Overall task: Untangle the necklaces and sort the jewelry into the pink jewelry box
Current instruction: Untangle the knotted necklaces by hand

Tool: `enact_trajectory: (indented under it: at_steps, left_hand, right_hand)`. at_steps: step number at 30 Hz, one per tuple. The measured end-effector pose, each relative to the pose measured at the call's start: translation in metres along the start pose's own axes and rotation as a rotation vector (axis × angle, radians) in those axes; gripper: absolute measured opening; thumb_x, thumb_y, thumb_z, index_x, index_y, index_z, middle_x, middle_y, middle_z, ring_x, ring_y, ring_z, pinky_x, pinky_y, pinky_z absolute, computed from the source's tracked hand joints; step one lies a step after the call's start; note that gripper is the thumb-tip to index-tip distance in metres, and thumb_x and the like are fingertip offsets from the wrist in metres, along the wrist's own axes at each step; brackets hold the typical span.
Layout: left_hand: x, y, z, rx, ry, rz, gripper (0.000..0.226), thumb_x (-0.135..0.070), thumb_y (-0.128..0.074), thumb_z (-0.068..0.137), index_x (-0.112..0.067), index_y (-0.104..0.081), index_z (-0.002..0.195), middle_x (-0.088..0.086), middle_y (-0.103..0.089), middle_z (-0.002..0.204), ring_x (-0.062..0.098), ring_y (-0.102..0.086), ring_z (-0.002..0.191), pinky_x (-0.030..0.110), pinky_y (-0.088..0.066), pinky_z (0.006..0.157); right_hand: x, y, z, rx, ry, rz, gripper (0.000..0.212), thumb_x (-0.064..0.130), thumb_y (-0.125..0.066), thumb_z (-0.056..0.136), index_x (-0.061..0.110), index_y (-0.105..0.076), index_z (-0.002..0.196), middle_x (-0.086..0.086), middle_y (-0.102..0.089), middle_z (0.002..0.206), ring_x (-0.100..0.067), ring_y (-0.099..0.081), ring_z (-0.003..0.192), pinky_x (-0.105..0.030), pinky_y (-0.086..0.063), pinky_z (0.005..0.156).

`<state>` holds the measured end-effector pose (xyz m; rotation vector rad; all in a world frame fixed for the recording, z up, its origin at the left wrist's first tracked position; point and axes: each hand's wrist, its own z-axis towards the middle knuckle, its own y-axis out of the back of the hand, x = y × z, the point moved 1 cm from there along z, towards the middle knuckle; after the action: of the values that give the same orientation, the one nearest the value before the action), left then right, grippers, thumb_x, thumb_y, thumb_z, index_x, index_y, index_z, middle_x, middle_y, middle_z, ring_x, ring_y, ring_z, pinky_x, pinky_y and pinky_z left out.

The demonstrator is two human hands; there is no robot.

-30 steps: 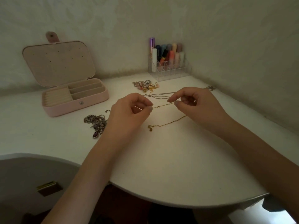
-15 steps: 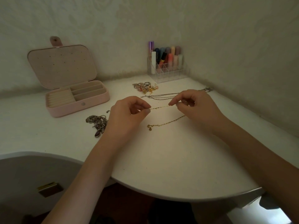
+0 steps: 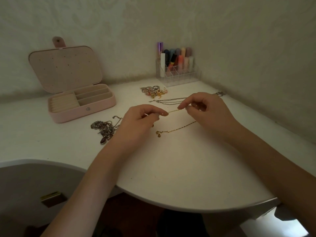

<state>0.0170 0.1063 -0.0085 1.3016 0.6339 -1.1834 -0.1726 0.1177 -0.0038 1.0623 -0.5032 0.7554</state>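
A thin gold chain [image 3: 172,111] is stretched just above the white table between my two hands. My left hand [image 3: 136,124] pinches one stretch of it and my right hand [image 3: 206,110] pinches another. The chain's loose end [image 3: 174,130] trails on the table below my hands. The pink jewelry box [image 3: 82,113] stands open at the back left, its compartments bare. A tangle of silver chains with a dark red pendant [image 3: 104,129] lies left of my left hand. Silver necklaces [image 3: 168,101] lie stretched out behind my hands.
A heap of rings and small gold pieces [image 3: 153,91] lies near the back. A clear organiser [image 3: 179,75] with lipsticks stands in the corner by the wall. The table's curved front edge [image 3: 188,208] runs below my forearms. A grey drawer front with a handle [image 3: 53,199] is at lower left.
My hands have drawn slightly closer together along the gold chain. The view has shifted a little; the rest stays where it was.
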Motion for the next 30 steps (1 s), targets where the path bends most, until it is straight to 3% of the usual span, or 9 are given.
enact_trajectory:
  at_steps: [2, 5, 9, 11, 15, 18, 22, 27, 30]
  left_hand:
    - [-0.004, 0.001, -0.001, 0.041, 0.006, -0.044, 0.030, -0.004, -0.049, 0.091, -0.021, -0.073, 0.087, -0.029, -0.059, 0.060, -0.009, -0.052, 0.056, 0.003, -0.036, 0.055]
    - [-0.006, 0.002, -0.003, 0.075, 0.029, -0.117, 0.031, -0.003, -0.048, 0.092, -0.019, -0.074, 0.086, -0.024, -0.060, 0.058, -0.004, -0.050, 0.058, 0.006, -0.038, 0.057]
    - [-0.008, 0.003, -0.004, 0.101, 0.081, -0.214, 0.029, -0.002, -0.048, 0.092, -0.015, -0.074, 0.087, -0.017, -0.063, 0.060, 0.001, -0.047, 0.058, 0.008, -0.040, 0.056]
    - [-0.008, 0.004, -0.004, 0.104, 0.093, -0.225, 0.029, -0.003, -0.049, 0.092, -0.015, -0.074, 0.086, -0.016, -0.063, 0.061, 0.002, -0.047, 0.058, 0.009, -0.040, 0.056]
    - [-0.006, 0.005, -0.004, 0.106, 0.118, -0.218, 0.027, -0.005, -0.050, 0.092, -0.015, -0.075, 0.088, -0.015, -0.062, 0.061, 0.001, -0.048, 0.058, 0.009, -0.040, 0.056]
    - [-0.006, 0.004, -0.004, 0.111, 0.137, -0.195, 0.024, -0.008, -0.053, 0.091, -0.018, -0.075, 0.089, -0.013, -0.063, 0.064, -0.001, -0.050, 0.058, 0.008, -0.041, 0.057]
    - [-0.004, 0.003, -0.003, 0.112, 0.124, -0.157, 0.018, -0.013, -0.058, 0.089, -0.022, -0.074, 0.091, -0.015, -0.065, 0.066, -0.003, -0.052, 0.060, 0.011, -0.041, 0.062]
    - [-0.004, 0.003, -0.003, 0.093, 0.073, -0.156, 0.017, -0.017, -0.062, 0.088, -0.027, -0.075, 0.085, -0.014, -0.066, 0.068, -0.004, -0.052, 0.059, 0.010, -0.040, 0.059]
    - [-0.003, 0.003, -0.002, 0.042, 0.069, -0.167, 0.018, -0.018, -0.063, 0.087, -0.029, -0.074, 0.079, -0.012, -0.068, 0.069, -0.002, -0.053, 0.059, 0.012, -0.041, 0.058]
  right_hand:
    - [0.000, -0.001, 0.000, 0.005, 0.006, -0.005, 0.028, 0.007, -0.057, 0.085, 0.030, -0.072, 0.082, 0.007, -0.044, 0.060, -0.003, -0.040, 0.055, -0.011, -0.030, 0.054]
    - [-0.001, -0.003, -0.001, 0.042, 0.018, -0.051, 0.027, 0.007, -0.057, 0.086, 0.030, -0.071, 0.081, 0.002, -0.052, 0.062, -0.005, -0.042, 0.057, -0.017, -0.033, 0.057]
    - [0.001, -0.005, -0.004, 0.064, 0.066, -0.113, 0.023, 0.013, -0.061, 0.085, 0.035, -0.069, 0.085, 0.013, -0.056, 0.079, -0.005, -0.053, 0.079, -0.026, -0.040, 0.080]
    - [0.004, -0.004, -0.005, 0.047, 0.132, -0.086, 0.018, 0.017, -0.065, 0.085, 0.032, -0.070, 0.092, 0.016, -0.056, 0.089, -0.004, -0.053, 0.090, -0.022, -0.038, 0.086]
    - [0.010, -0.004, -0.005, 0.025, 0.250, -0.016, 0.013, 0.022, -0.071, 0.084, 0.027, -0.071, 0.096, 0.017, -0.060, 0.092, 0.000, -0.053, 0.090, -0.007, -0.035, 0.080]
    - [0.011, -0.008, -0.005, 0.043, 0.253, 0.012, 0.011, 0.028, -0.072, 0.082, 0.027, -0.071, 0.093, 0.014, -0.065, 0.092, -0.005, -0.057, 0.091, -0.009, -0.038, 0.078]
    - [0.014, -0.012, -0.005, 0.034, 0.256, 0.023, 0.004, 0.020, -0.073, 0.082, 0.020, -0.073, 0.086, 0.012, -0.069, 0.083, -0.007, -0.061, 0.086, -0.018, -0.043, 0.079]
    - [0.016, -0.011, -0.007, 0.000, 0.245, 0.061, 0.006, 0.013, -0.069, 0.082, 0.019, -0.068, 0.082, 0.014, -0.067, 0.079, 0.000, -0.060, 0.081, -0.012, -0.042, 0.079]
    - [0.019, -0.012, -0.008, 0.059, 0.171, 0.135, 0.008, 0.008, -0.068, 0.082, 0.015, -0.065, 0.084, 0.011, -0.067, 0.078, -0.002, -0.063, 0.078, -0.015, -0.047, 0.079]
